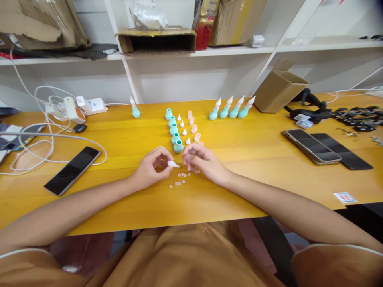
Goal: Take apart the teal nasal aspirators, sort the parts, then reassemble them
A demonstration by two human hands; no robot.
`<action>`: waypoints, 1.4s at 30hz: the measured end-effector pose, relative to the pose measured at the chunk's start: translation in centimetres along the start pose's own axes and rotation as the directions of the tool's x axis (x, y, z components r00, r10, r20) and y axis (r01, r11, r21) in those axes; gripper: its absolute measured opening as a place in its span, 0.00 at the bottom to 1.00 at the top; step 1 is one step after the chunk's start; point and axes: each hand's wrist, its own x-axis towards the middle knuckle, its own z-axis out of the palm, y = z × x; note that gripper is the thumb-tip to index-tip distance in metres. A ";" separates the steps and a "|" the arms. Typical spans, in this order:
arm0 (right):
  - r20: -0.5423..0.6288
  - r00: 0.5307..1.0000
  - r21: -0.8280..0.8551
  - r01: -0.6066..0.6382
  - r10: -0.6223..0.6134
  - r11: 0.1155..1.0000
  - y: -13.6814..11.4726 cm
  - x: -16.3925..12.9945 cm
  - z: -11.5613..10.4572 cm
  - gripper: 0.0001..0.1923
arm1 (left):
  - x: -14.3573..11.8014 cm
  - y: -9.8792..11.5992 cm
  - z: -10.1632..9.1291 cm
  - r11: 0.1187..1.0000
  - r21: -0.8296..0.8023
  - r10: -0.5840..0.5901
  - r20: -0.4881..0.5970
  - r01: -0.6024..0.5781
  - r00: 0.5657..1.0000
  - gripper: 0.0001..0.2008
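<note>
Between the thumb and forefinger of my left hand (154, 166) is a small white nozzle tip (173, 164), its thin end pointing right. My right hand (204, 160) hovers just to the right of it, fingers loosely bent and apart, with nothing visible in them. Behind my hands runs a column of teal squeeze bulbs (178, 146) with open necks. Beside it stand several white nozzle tips (184, 131) and a column of pale pink cups (194, 128), the nearest partly hidden by my right hand. Several tiny pinkish discs (179, 183) lie on the table below my hands.
Assembled teal bulbs with white tips (232, 108) stand in a row at the back right; a single one (135, 108) stands back left. Phones (73, 170) and white cables (52, 135) lie left. More phones (312, 146), a cardboard box (278, 88) and black parts occupy the right.
</note>
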 end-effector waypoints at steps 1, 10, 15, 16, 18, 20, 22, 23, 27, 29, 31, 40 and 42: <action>-0.078 0.996 -0.043 0.037 -0.041 0.998 -0.6 0.1 -0.4 0.13 | 0.0 0.0 0.0 1.000 0.023 -0.006 -0.009 0.006 1.000 0.07; -0.334 0.881 -0.411 0.184 -0.336 0.893 -4.2 2.5 -6.2 0.06 | 0.5 0.2 -0.3 0.825 0.565 0.008 -0.034 0.013 0.999 0.05; -0.215 0.916 -0.607 0.146 -0.338 0.781 -4.1 2.7 -7.7 0.08 | 0.3 0.1 -0.1 0.766 0.643 -0.012 0.005 0.006 1.000 0.03; -0.183 0.925 -0.660 0.135 -0.333 0.739 -4.1 2.6 -7.9 0.08 | 0.2 0.1 -0.1 0.757 0.653 -0.022 0.013 0.008 1.000 0.04; -0.122 0.937 -0.747 0.131 -0.329 0.651 -4.0 2.5 -8.0 0.07 | 0.1 0.1 -0.1 0.748 0.664 -0.038 0.029 0.010 0.999 0.05; -0.072 0.939 -0.799 0.148 -0.337 0.583 -4.0 2.4 -7.9 0.08 | 0.1 0.1 -0.1 0.749 0.663 -0.039 0.038 0.004 0.999 0.06; -0.040 0.936 -0.825 0.167 -0.350 0.540 -4.0 2.4 -7.8 0.10 | 0.2 0.2 -0.1 0.760 0.649 -0.021 0.061 -0.024 0.998 0.05; -0.031 0.935 -0.832 0.171 -0.353 0.527 -4.0 2.4 -7.8 0.10 | 0.2 0.3 -0.1 0.768 0.639 -0.004 0.083 -0.050 0.997 0.05; -0.022 0.932 -0.866 0.164 -0.363 0.473 -4.2 2.5 -7.8 0.11 | 0.0 0.5 -0.1 0.768 0.611 0.081 0.204 -0.192 0.976 0.07; -0.019 0.928 -0.891 0.153 -0.372 0.427 -4.2 2.5 -7.9 0.12 | -0.1 0.5 0.0 0.761 0.603 0.103 0.251 -0.239 0.962 0.08; -0.023 0.934 -0.915 0.124 -0.356 0.385 -4.0 2.5 -8.1 0.11 | -0.1 0.4 0.0 0.759 0.597 0.108 0.277 -0.259 0.955 0.09; -0.046 0.980 -0.950 0.017 -0.192 0.311 -2.1 2.6 -8.4 0.13 | 0.1 0.3 -0.1 0.775 0.575 0.089 0.312 -0.262 0.946 0.06; -0.023 0.985 -0.947 0.034 -0.171 0.319 -1.8 2.7 -8.2 0.13 | 0.1 0.4 -0.1 0.779 0.573 0.082 0.309 -0.254 0.948 0.05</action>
